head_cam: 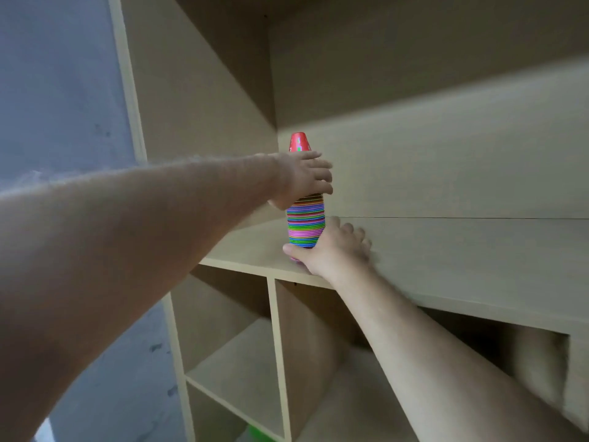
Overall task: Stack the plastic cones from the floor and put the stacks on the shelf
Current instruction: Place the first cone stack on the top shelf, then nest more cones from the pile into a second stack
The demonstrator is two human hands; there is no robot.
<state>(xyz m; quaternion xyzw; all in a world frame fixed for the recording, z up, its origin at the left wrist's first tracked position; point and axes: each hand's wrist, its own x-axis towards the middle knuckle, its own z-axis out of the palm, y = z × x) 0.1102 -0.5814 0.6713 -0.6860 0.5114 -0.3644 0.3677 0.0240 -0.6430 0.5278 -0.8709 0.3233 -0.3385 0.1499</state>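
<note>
Both hands grip the cone stack [305, 223] near the shelf's [446, 250] front left corner: left hand [302, 180] high, right hand [331, 250] at its base. Light, slick plastic; steadying both ends seems wise.

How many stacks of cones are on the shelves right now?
1: a multicoloured cone stack stands on the wide shelf, held by both hands. Something green at the bottom edge is unclear.

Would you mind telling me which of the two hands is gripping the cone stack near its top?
The left hand, wrapped around the cone stack just under the red top cone. The right hand holds the stack's base on the shelf.
</note>
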